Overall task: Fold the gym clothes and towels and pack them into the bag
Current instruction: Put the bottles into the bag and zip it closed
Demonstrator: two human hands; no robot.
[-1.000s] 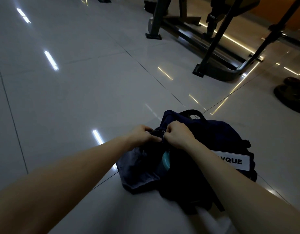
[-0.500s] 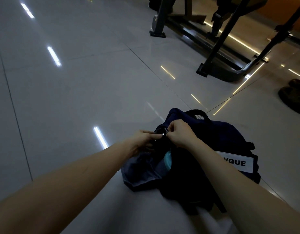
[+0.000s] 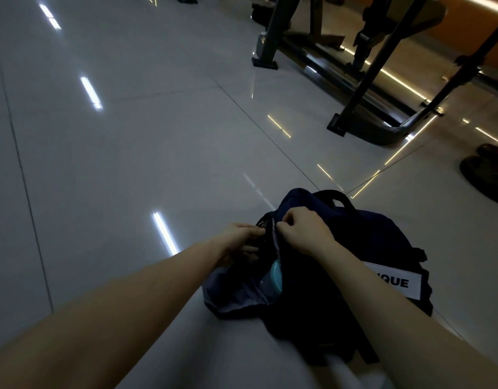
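Hands at the mouth of a dark bag on a gym floor.
The bag lies at 5 o'clock in frame; left hand and right hand each clamp curled fingers on its open edge.

A gym: black exercise machines stand on a glossy tiled floor, with weight plates lying nearby.
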